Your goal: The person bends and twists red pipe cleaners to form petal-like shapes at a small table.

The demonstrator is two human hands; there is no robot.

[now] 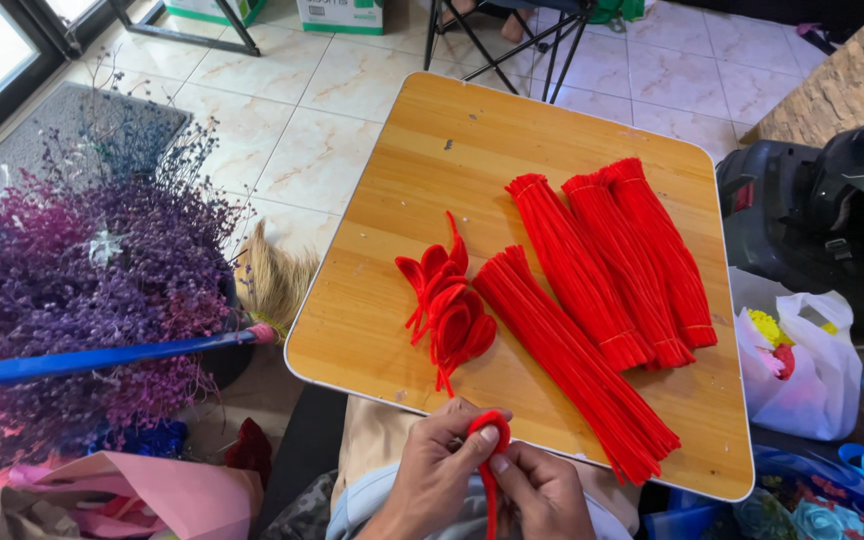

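Now red pipe cleaner [489,455] between both hands' grip.

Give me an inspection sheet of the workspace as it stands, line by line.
Surface: light wooden folding table with rounded corners, a few small marks on it.
Job's things: red fuzzy pipe cleaner bent into a loop at the top; pile of red looped petal shapes; bundles of straight red pipe cleaners, one loose bundle nearest the hands.
Clutter: nothing seen on the table beyond these.
Hands: left hand and right hand both pinch the bent pipe cleaner, below the table's near edge.
Cables: nothing seen.
Surroundings: purple dried flower bunch, blue pole, white plastic bag, dark helmet, tiled floor.
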